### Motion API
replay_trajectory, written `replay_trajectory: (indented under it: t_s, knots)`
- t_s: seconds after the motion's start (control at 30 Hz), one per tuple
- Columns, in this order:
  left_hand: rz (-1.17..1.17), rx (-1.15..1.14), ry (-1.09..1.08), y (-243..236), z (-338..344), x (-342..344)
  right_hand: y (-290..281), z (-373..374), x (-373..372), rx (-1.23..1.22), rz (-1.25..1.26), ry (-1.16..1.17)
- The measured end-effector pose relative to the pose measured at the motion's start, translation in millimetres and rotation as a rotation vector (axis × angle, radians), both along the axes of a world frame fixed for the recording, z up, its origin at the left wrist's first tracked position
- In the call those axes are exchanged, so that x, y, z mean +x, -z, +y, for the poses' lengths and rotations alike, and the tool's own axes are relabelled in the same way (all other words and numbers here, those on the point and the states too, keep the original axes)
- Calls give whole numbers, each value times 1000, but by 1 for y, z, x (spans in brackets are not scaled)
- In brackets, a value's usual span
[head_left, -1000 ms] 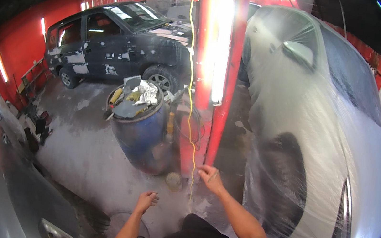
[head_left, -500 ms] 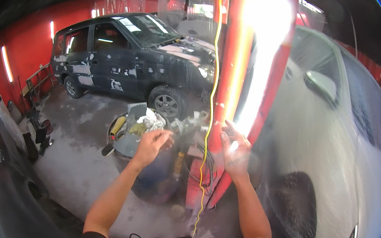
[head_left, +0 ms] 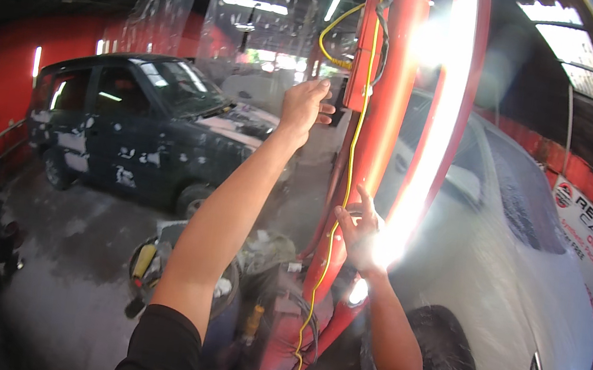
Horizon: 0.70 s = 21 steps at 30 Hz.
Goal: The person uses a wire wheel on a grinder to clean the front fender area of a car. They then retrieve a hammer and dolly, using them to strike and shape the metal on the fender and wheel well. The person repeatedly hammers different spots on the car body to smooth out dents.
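Below, drum (head_left: 221, 331) bears white wad (head_left: 223, 287); left fingers (head_left: 327, 108) parted, right fingers (head_left: 369, 208) spread near cable (head_left: 351, 166).

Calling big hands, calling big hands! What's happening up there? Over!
Left hand: loosely open, near red box. Right hand: fingers spread at yellow cord, contact unclear. Lit tube light: glaring beside right hand.

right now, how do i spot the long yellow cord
Find the red post beside the glowing tube light. Down its left side, by the right hand, runs the yellow cord: brighter than the dark cable, longer than the yellow loop.
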<state>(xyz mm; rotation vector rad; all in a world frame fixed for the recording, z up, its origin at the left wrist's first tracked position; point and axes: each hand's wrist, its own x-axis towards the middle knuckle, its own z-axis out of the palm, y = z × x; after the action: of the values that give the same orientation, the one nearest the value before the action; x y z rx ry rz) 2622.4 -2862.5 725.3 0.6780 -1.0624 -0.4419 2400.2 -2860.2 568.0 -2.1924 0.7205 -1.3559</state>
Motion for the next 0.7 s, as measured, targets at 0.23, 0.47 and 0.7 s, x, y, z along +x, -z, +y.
replay_trajectory:
  t_s: [0.23, 0.47, 0.7]
  knots:
    - [11, -109, 209, -47, -44, 22, -35, -3, 47, -28, -26, 176]
    - [-42, -177, 215, -53, -56, 39, -40, 1, 61, 0, 28, 267]
    - [24, -269, -13, -47, -72, 31, -70, 12, 67, -57, 17, 276]
